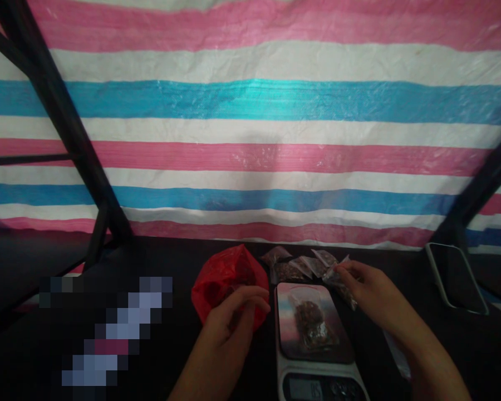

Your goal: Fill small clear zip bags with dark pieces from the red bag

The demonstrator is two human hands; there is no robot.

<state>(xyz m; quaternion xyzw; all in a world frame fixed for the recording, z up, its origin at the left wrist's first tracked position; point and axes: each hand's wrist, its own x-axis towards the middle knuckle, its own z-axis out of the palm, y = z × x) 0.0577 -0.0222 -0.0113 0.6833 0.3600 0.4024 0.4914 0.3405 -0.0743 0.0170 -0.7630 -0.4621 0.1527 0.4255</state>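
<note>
1. Fingers of the right hand pinch together at the upper end of a small clear packet; the packet slants down from the thumb and fingertips toward the tabletop, with brownish bits inside.
2. Fingers of the left hand are loosely curled in front of a red plastic bag, the fingertips pointing toward its right side. Whether they grip anything or touch the bag cannot be told, since the hand covers that part.
3. Between the two hands is a kitchen scale. A filled clear bag lies on its metal plate, left of the right hand and apart from the fingers of both hands. The display is lit dimly, its digits hard to read.
4. Just behind the scale, more small packets lie in an overlapping row, reaching from beside the red bag to the pinched packet.
5. Well to the right, a phone leans at a tilt near a dark bar.
6. Everything rests on a black table, before a sheet striped pink, white and blue.
</note>
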